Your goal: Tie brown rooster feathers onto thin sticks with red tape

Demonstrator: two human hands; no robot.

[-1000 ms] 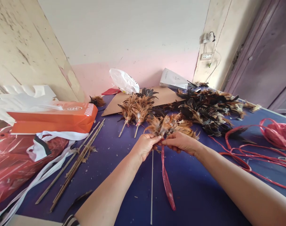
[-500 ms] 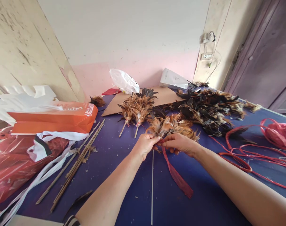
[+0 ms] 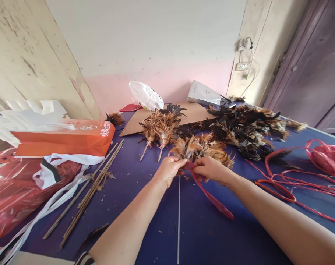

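Note:
Both hands meet over the blue table (image 3: 145, 206) at the base of a brown feather bundle (image 3: 200, 147). My left hand (image 3: 170, 170) pinches the bundle where it joins a thin pale stick (image 3: 179, 217) that runs toward me. My right hand (image 3: 211, 169) is closed on a red plastic strip (image 3: 211, 197) at the same spot; its loose end trails down to the right across the table.
Two finished feather dusters (image 3: 159, 129) lie behind the hands, beside a large heap of dark feathers (image 3: 244, 127). Bamboo sticks (image 3: 90, 187) lie to the left near an orange bag (image 3: 65, 138). Red twine (image 3: 294, 184) sprawls at the right.
The loose end of the red strip has swung from hanging straight toward me to pointing down-right. The right hand shifted slightly; the left hand stayed on the bundle.

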